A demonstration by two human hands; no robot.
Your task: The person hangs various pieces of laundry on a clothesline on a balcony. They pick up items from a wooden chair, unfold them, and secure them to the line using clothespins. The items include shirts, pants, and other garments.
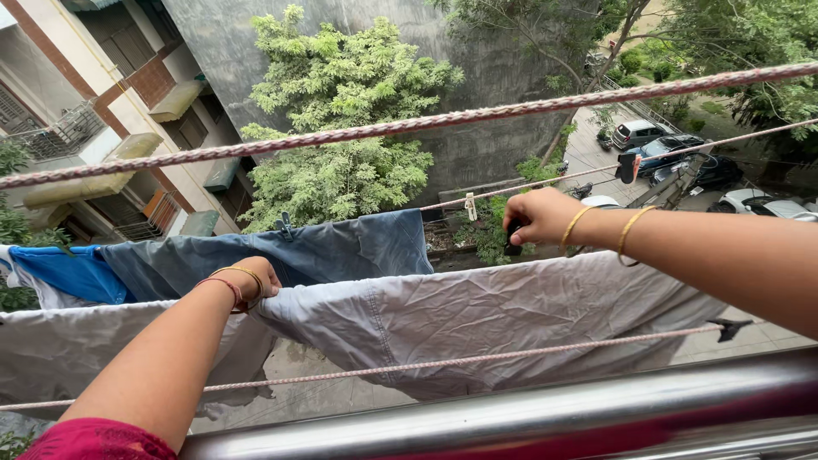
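The step in hand looks like pegging out washing: a wide, creased pale-grey cotton cloth [477,311] hangs over a washing line beyond the shiny steel balcony rail [545,417]. The left hand [256,277] is clenched on the cloth's upper edge, towards its left end, bunching the fabric. The right hand [537,217], just above the cloth's top edge near its right half, has its fingers closed around a small dark clothes peg [514,236]. Behind the cloth, a faded blue-grey garment [341,251] hangs on the next line. My guess: the next move needs the cloth held taut while the peg meets its edge squarely.
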